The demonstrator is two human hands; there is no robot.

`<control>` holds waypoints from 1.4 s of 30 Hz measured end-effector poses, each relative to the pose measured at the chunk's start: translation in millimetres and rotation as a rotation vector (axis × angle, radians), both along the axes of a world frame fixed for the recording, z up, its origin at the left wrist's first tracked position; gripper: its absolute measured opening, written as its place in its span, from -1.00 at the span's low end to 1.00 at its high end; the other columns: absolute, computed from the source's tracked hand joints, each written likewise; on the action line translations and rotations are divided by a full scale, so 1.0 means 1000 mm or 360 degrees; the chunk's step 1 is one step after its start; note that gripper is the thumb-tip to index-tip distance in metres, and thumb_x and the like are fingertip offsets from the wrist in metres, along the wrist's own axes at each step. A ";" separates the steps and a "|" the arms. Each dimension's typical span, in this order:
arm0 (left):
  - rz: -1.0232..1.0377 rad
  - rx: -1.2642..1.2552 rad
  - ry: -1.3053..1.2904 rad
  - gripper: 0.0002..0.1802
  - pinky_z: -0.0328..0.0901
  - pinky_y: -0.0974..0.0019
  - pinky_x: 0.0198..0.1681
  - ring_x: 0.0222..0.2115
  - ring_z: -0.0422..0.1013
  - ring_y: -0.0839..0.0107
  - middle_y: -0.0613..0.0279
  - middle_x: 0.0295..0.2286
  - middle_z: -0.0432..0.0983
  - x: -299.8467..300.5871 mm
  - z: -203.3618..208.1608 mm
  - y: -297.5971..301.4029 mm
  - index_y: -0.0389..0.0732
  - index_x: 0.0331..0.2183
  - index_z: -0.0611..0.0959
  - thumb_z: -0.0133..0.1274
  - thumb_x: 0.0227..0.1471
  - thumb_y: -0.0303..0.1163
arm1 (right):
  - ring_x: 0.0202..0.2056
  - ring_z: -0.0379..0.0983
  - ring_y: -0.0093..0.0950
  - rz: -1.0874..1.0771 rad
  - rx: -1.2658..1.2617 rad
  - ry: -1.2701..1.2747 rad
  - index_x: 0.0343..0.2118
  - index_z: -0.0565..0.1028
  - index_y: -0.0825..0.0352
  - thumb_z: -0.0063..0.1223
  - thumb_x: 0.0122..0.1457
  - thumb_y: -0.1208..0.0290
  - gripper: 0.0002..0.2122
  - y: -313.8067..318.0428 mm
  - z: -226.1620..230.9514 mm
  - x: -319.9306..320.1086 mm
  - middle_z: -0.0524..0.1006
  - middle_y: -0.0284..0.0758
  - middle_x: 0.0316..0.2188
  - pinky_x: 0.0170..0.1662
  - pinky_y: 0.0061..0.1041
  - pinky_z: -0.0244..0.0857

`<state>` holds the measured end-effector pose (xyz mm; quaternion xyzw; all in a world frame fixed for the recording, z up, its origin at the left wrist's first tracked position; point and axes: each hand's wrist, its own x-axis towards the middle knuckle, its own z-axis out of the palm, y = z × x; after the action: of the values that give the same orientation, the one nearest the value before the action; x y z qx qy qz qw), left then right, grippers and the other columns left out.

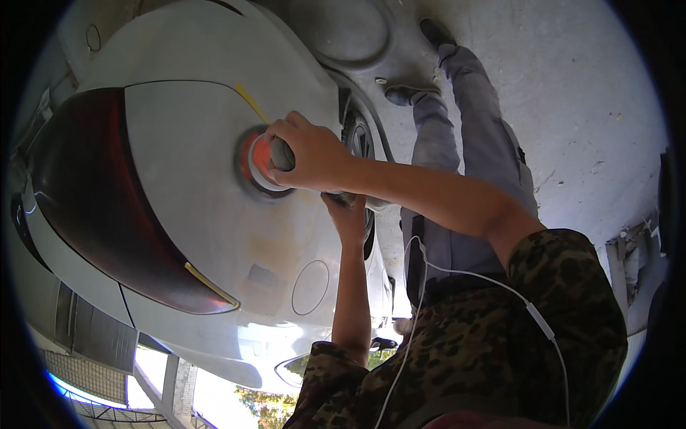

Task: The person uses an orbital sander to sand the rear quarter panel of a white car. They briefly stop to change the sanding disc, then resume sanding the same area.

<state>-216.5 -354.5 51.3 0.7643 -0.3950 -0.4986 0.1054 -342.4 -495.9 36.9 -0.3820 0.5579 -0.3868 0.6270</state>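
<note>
Right hand (309, 154) wraps its grip closed around the round sander (259, 161).

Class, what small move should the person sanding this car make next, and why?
Probably slide the sander a little toward the brownish patch beside it: the right hand holds it flat on the grey panel, and that patch looks unevenly rubbed.
</note>
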 end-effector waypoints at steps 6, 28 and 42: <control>0.0068 -0.0025 0.0153 -0.04 0.17 0.19 0.31 0.20 0.32 0.16 -0.12 0.21 0.31 0.000 -0.003 -0.018 -0.44 0.31 0.18 0.38 0.11 -0.30 | -0.21 0.62 -0.14 -0.0274 0.0029 0.0175 0.04 0.50 0.23 0.40 0.00 0.17 -0.47 -0.012 -0.006 0.002 0.48 -0.16 -0.10 -0.13 -0.17 0.55; -0.0091 -0.0124 0.0053 -0.04 0.29 0.23 0.20 0.05 0.44 0.25 -0.06 0.09 0.44 0.003 -0.015 -0.028 -0.47 0.34 0.15 0.34 0.17 -0.28 | -0.23 0.64 -0.14 -0.0404 0.0049 0.0282 0.02 0.50 0.25 0.38 0.01 0.17 -0.48 -0.018 -0.014 0.010 0.50 -0.15 -0.09 -0.15 -0.17 0.56; -0.0221 -0.0176 -0.0069 -0.26 0.23 0.18 0.25 0.16 0.37 0.22 0.06 0.17 0.39 0.024 0.007 0.009 -0.33 0.30 0.34 0.28 0.22 -0.36 | -0.11 0.60 -0.17 -0.0252 -0.0237 -0.0040 0.02 0.51 0.24 0.46 -0.02 0.24 -0.47 0.026 0.030 0.025 0.48 -0.19 -0.07 -0.07 -0.20 0.55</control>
<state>-192.5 -345.8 58.2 0.7388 -0.4762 -0.4654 0.1041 -317.6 -469.5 67.3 -0.3775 0.5482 -0.4802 0.5714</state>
